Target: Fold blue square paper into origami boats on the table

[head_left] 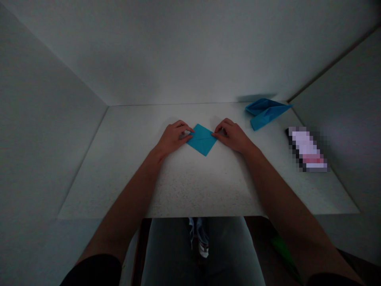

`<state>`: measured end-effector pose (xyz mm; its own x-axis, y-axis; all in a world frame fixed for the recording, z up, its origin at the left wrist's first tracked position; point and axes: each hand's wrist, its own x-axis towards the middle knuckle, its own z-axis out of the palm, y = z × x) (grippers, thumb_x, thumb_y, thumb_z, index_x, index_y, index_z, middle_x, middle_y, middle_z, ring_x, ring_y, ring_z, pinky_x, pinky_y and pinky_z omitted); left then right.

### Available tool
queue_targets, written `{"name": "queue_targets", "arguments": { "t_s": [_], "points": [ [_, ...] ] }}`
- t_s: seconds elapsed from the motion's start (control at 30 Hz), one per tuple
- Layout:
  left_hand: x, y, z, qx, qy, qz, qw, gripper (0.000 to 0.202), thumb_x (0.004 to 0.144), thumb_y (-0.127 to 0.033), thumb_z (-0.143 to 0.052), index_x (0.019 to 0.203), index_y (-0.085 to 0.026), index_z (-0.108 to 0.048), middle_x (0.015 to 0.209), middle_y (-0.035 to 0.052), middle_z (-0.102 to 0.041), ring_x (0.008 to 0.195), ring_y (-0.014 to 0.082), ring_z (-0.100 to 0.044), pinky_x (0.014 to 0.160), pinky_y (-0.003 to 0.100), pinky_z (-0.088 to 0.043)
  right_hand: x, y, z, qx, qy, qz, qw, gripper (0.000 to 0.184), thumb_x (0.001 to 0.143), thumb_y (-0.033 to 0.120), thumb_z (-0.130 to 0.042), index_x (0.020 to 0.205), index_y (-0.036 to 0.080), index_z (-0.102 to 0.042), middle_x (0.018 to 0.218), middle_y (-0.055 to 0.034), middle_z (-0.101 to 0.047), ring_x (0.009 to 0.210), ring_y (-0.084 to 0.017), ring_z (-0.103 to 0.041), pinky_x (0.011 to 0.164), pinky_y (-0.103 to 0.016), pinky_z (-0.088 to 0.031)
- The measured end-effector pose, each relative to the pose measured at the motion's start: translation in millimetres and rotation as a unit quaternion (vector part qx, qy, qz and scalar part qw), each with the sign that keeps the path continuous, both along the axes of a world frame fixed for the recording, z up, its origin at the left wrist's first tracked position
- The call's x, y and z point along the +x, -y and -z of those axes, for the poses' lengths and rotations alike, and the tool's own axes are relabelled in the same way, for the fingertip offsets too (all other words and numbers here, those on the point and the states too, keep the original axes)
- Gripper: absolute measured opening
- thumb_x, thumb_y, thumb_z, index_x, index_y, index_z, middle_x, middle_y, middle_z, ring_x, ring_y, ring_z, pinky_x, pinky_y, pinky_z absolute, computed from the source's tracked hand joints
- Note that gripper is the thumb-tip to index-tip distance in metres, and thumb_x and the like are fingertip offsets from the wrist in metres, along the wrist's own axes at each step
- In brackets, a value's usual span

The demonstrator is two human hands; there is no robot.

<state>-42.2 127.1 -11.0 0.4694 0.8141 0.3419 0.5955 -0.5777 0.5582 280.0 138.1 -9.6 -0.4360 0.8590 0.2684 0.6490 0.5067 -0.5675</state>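
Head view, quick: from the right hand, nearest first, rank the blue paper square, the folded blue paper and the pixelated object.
1. Blue paper square: left, touching the right hand.
2. Folded blue paper: ahead, toward the table's back right corner.
3. Pixelated object: farther right, near the table's right edge.

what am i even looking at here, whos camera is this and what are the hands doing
This picture comes from a camera worn on a person's head, looking forward and down, so you see roughly what they see. There is no machine: those are the person's own bare arms. Their left hand and right hand have their fingers on opposite sides of a folded blue paper diamond, lying on a speckled white table. Farther off lie another folded blue paper piece and a blurred-out oblong object. The person's legs show below the table edge.
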Motion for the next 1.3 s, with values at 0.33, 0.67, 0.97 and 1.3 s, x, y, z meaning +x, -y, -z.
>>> {"name": "queue_targets", "arguments": {
  "t_s": [0.33, 0.67, 0.97, 1.3],
  "points": [
    [1.2, 0.2, 5.0, 0.012, -0.026, -0.021, 0.999, 0.024, 0.103, -0.035, -0.072, 0.125, -0.029, -0.082, 0.122, 0.0076, -0.074, 0.087, 0.0171, -0.073, 0.092, 0.038, -0.059, 5.3, 1.2, -5.8, -0.072, -0.021, -0.003, 0.997, 0.037, 0.092, 0.059, -0.082, 0.101, 0.024, -0.072, 0.096, -0.0066, -0.071, 0.076, -0.022, -0.062, 0.072, -0.037, -0.048],
    [3.2, 3.1, 3.2, -0.002, -0.016, -0.039, 0.999, 0.050, 0.100, -0.048, -0.078, 0.144, -0.026, -0.067, 0.124, 0.0105, -0.077, 0.095, 0.0221, -0.075, 0.098, 0.044, -0.059, -10.7, 9.6, -12.5, -0.149, -0.171, -0.056, 0.972, 0.046, 0.099, 0.068, -0.069, 0.119, 0.028, -0.079, 0.098, -0.0037, -0.074, 0.083, -0.022, -0.063, 0.074, -0.036, -0.051],
    [8.4, 11.7, 5.3, -0.083, 0.140, 0.005, 0.987, 0.082, 0.086, -0.057, -0.093, 0.146, -0.031, -0.043, 0.134, 0.0125, -0.072, 0.098, 0.0203, -0.074, 0.089, 0.038, -0.064, -16.2, 9.3, -8.7, -0.149, -0.249, 0.001, 0.957, 0.066, 0.089, 0.067, -0.084, 0.141, 0.027, -0.077, 0.084, -0.0004, -0.067, 0.076, -0.020, -0.058, 0.074, -0.036, -0.052],
    [15.9, 10.6, 7.9, -0.075, 0.211, -0.018, 0.974, 0.071, 0.094, -0.050, -0.086, 0.153, -0.032, -0.051, 0.161, 0.0151, -0.049, 0.126, 0.0243, -0.069, 0.092, 0.034, -0.068, -19.4, 8.9, -5.4, -0.116, -0.288, -0.014, 0.951, 0.071, 0.085, 0.067, -0.090, 0.143, 0.029, -0.074, 0.087, 0.0008, -0.064, 0.079, -0.019, -0.061, 0.081, -0.036, -0.057]
  ]
}}
